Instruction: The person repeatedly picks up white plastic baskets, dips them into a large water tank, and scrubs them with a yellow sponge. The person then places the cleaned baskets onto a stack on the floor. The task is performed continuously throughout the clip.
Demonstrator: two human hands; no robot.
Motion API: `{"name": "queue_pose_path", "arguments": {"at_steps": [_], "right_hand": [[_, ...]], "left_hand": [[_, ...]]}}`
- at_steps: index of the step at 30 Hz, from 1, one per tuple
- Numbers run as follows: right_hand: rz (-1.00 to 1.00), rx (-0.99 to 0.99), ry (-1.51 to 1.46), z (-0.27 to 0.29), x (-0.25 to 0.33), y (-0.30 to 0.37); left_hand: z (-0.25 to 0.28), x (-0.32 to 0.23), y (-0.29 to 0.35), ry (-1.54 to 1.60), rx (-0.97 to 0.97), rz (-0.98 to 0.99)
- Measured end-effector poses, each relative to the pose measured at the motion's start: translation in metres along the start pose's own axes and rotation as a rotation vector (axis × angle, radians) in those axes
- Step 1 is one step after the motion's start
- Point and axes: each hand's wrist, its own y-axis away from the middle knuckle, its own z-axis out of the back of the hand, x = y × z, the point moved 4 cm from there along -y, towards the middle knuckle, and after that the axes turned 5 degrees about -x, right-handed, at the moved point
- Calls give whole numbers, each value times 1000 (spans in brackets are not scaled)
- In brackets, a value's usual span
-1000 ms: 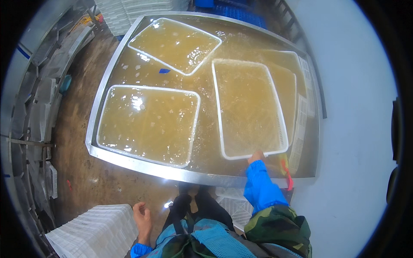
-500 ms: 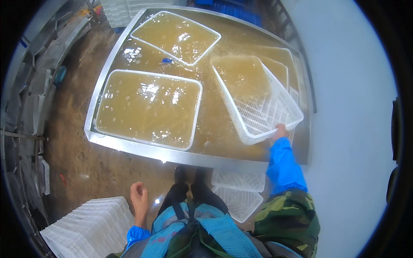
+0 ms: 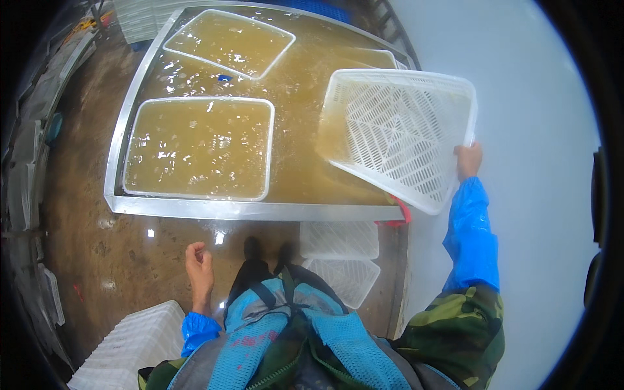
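Observation:
My right hand (image 3: 467, 160) is closed on the right rim of a white slotted plastic basket (image 3: 416, 130). The basket is tilted, its right end raised past the edge of the metal tank (image 3: 260, 209). Its left end still dips into the cloudy yellow-brown water (image 3: 299, 140). My left hand (image 3: 199, 265) hangs low in front of the tank, away from the baskets. Its fingers are curled together, and no object shows in them.
Two white baskets sit rim-deep in the water, one near left (image 3: 270, 149) and one far left (image 3: 195, 18). A small blue piece (image 3: 225, 78) floats between them. Stacked white baskets (image 3: 133, 344) stand at lower left; more (image 3: 341, 240) lie under the tank. A pale wall (image 3: 520, 117) rises at right.
My right hand has swung the basket to the right and lifted its right end, bringing more of the slotted bottom out of the water. My left hand stays low, still curled.

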Motion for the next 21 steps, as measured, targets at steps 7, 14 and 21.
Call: {"name": "queue_pose_path", "arguments": {"at_steps": [7, 14, 21], "right_hand": [[-49, -35, -7, 35, -17, 18], [-328, -164, -269, 27, -74, 76], [-745, -255, -738, -38, -107, 165]], "left_hand": [[-39, -10, -20, 53, 112, 40], [-228, -97, 2, 240, 611, -53], [-334, -166, 76, 49, 759, 178]]}}
